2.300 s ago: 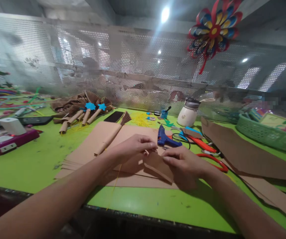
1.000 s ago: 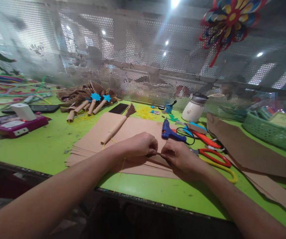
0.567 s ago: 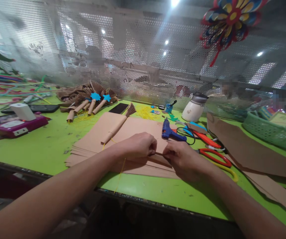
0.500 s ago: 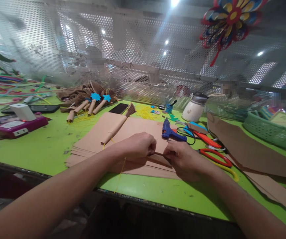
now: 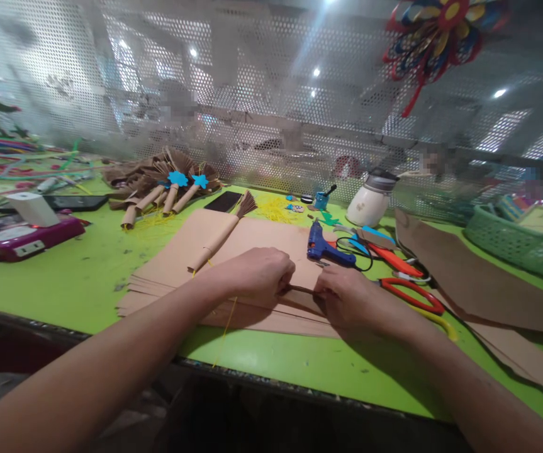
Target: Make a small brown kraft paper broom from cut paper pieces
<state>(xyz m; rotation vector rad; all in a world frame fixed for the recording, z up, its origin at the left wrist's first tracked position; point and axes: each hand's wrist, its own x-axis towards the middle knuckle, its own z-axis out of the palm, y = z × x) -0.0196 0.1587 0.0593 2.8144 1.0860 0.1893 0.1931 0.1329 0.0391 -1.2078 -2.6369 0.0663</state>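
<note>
My left hand (image 5: 264, 274) and my right hand (image 5: 349, 294) are both closed, pinching a narrow folded piece of brown paper (image 5: 302, 289) between them. Its ends are hidden by my fingers. Under it lies a stack of brown paper sheets (image 5: 271, 234). A paper roll (image 5: 212, 245) with a fringed top, tied with yellow thread, rests on the stack beyond my left hand. Just past my right hand lies a blue glue gun (image 5: 321, 244). Scissors with red-orange handles (image 5: 413, 296) are to the right of that hand.
At the back left are finished paper bundles with blue flower cutouts (image 5: 177, 178). Further left sits a purple power strip (image 5: 30, 238) with a white plug. A white jar (image 5: 369, 202), a green basket (image 5: 521, 242) and larger brown sheets (image 5: 479, 283) occupy the right side.
The right hand has shifted slightly to the right, and a little more of the folded paper's dark edge shows between the hands. The view has moved slightly.
</note>
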